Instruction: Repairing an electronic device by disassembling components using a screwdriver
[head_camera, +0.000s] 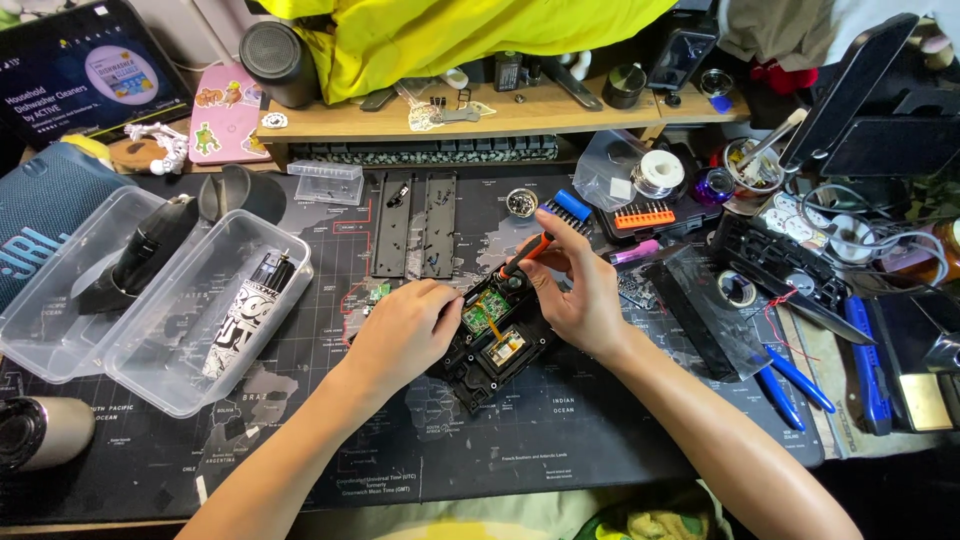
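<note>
Head view, looking down: both hands meet over an opened black electronic device (490, 345) lying on the dark world-map mat (560, 420) that covers the tabletop. The left hand (405, 330) curls its fingers over the device's left edge and grips it, steadying it against the mat. The right hand (580, 290) pinches an orange-handled screwdriver (525, 252) between thumb and fingers, its tip pointing down into the device's upper part, just above a small green circuit board (483, 315). Below that board, inside the same casing, sits a small square orange-framed module (505, 347).

Beyond the left hand, two narrow black panels (420, 225) lie side by side on the mat, with small screws on them. Farther out past the left hand is an open clear plastic case (150, 310) holding black cylindrical parts. Just beyond the right hand's fingers is a screwdriver bit set (640, 215) with an orange bit holder, and a small round dish (521, 203) sits beside it. To the outside of the right forearm lie blue-handled pliers (790, 375) and a flat dark plastic sheet (700, 300). A wooden shelf (540, 115) runs across, well beyond both hands.
</note>
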